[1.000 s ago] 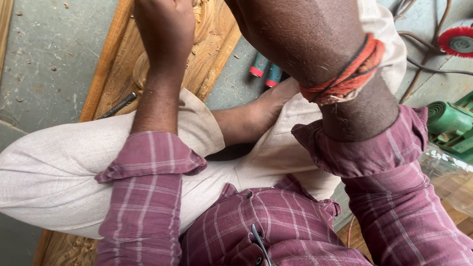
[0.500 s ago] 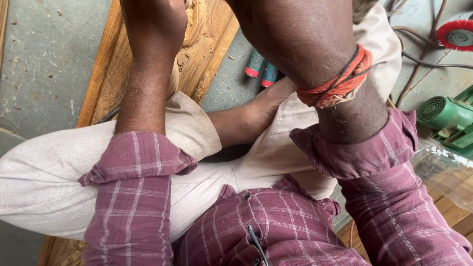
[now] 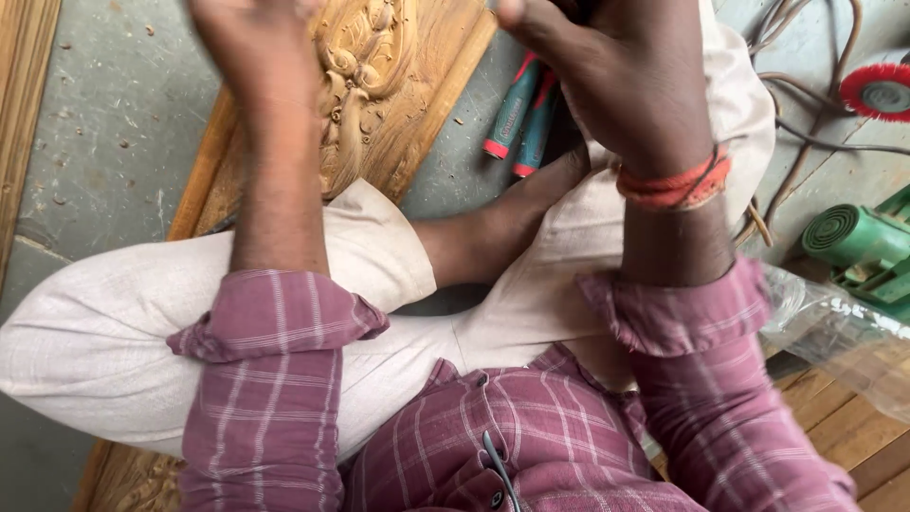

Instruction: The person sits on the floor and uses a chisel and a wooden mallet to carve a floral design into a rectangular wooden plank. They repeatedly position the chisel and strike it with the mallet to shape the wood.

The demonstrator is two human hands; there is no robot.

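Up at the top edge of my view, the fingers of both hands run out of frame, so I cannot tell whether either set is clamped on anything. My left hand (image 3: 248, 43) is blurred and raised over the carved wooden panel (image 3: 379, 85), near it but not clearly touching. My right hand (image 3: 626, 81) is curled inward, thumb showing at the top, with a red thread band (image 3: 673, 185) round the wrist; something dark sits inside the curl, too hidden to name.

The panel lies flat on the floor, its relief of scrolls and leaves facing up, one corner tucked under my folded left knee, which I judge pins it so it cannot slide. Two chisels with teal and red handles (image 3: 521, 118) rest just beside my bare foot (image 3: 502, 223), probably kept within reach.

Around me, the grey concrete floor (image 3: 95, 142) is scattered with wood chips. A green power tool (image 3: 867, 246), cables (image 3: 806, 38), a red disc (image 3: 877, 90) and clear plastic wrap (image 3: 834, 332) lie to my right, over wooden planks (image 3: 853, 446).
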